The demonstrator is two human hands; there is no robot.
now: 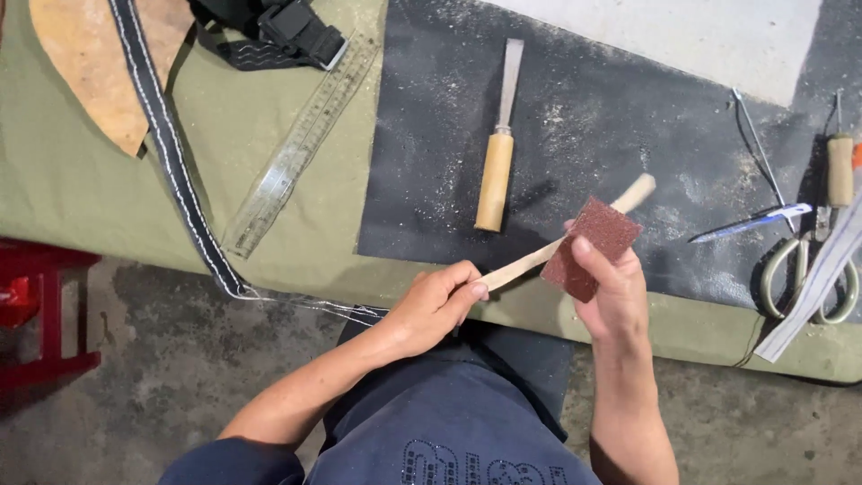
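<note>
The left hand [437,304] is pinching the near end of a thin wooden stick [575,235], its long axis running up-right over the table [108,171] edge, while the right hand [611,287] is clamping a folded reddish sandpaper piece [593,244] around the stick's middle.

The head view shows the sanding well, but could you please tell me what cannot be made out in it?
- Wooden stick: its middle is hidden behind the sandpaper in the right hand; its near end sits inside the left hand.
- Scissors: partly covered by a white strip.
- Awl: its tip is too thin to make out.
- Red stool: cut off by the left edge.
</note>
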